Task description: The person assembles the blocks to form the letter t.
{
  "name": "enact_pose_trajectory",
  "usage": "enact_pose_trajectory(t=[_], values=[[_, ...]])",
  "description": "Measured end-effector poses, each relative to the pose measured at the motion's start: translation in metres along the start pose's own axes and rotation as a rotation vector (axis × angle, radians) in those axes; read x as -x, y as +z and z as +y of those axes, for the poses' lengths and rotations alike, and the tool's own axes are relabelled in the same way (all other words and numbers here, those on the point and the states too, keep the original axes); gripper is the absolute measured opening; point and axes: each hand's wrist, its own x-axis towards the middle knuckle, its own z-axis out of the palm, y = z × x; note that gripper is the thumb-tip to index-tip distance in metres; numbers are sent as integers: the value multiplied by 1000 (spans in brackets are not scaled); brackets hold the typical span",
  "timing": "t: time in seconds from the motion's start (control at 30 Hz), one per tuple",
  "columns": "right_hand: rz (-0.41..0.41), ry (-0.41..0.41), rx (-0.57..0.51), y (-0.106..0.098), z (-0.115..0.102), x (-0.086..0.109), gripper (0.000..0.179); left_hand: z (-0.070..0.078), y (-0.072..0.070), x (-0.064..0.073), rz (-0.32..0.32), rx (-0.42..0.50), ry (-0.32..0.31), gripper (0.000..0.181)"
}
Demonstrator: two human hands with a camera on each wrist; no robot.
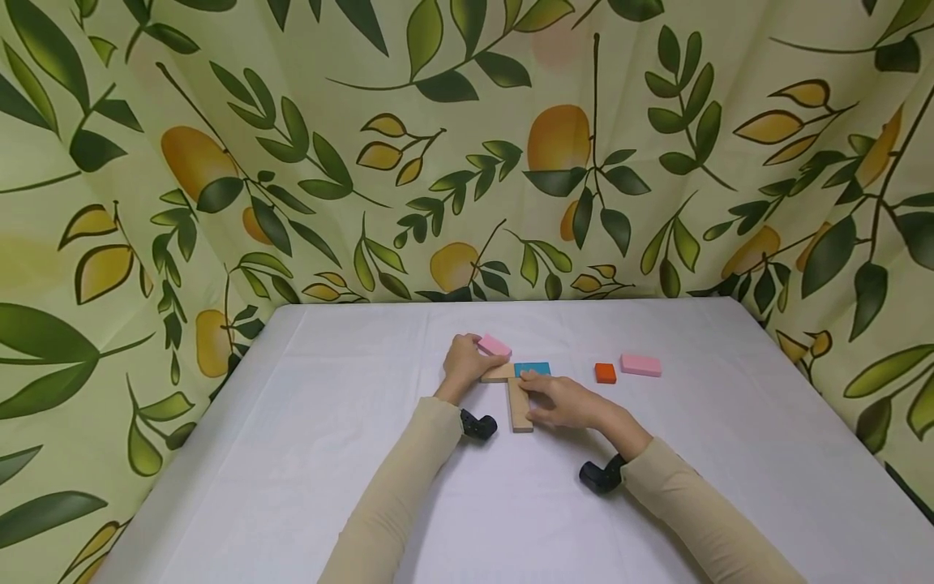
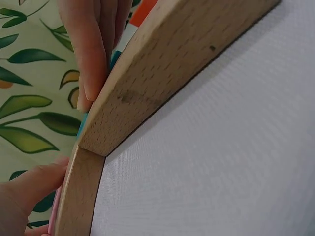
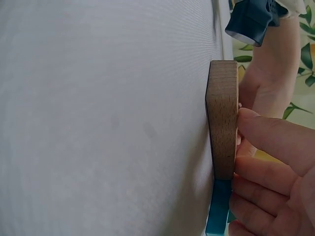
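Observation:
My left hand (image 1: 463,359) pinches a pink block (image 1: 494,345) between thumb and fingers, just behind a short wooden block (image 1: 498,373). The left thumb also lies along that wooden block's top edge. A longer wooden block (image 1: 520,410) points toward me, its far end meeting the short one and a blue block (image 1: 532,369). My right hand (image 1: 567,401) lies over its right side, fingertips resting on its top by the blue block and thumb (image 3: 248,117) at its upper edge. In the left wrist view, the two wooden blocks (image 2: 142,93) meet at a corner.
On the white-covered table (image 1: 306,454), a small red-orange block (image 1: 605,373) and a second pink block (image 1: 640,365) lie to the right of my hands. Black wrist cameras (image 1: 601,476) hang under both wrists. A leaf-patterned curtain (image 1: 467,203) stands behind the table.

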Motion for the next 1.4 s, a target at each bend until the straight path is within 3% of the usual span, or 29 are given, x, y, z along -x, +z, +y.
enact_pose_trajectory(t=[0.17,0.5,0.67,1.1,1.4], values=[[-2,4,-8,1,1,0,55,-2,0,-2,8,3,30,67],[-5,-3,-1,-1,0,0,55,-11,-1,-10,7,-24,177,63],[-4,-7,3,-1,0,0,54,-10,-4,-12,-21,-41,196,64],[3,-15,3,1,-1,-1,54,-10,-10,-19,-143,31,285,58],[5,-16,-9,1,0,0,53,-8,-12,-21,-173,3,319,59]])
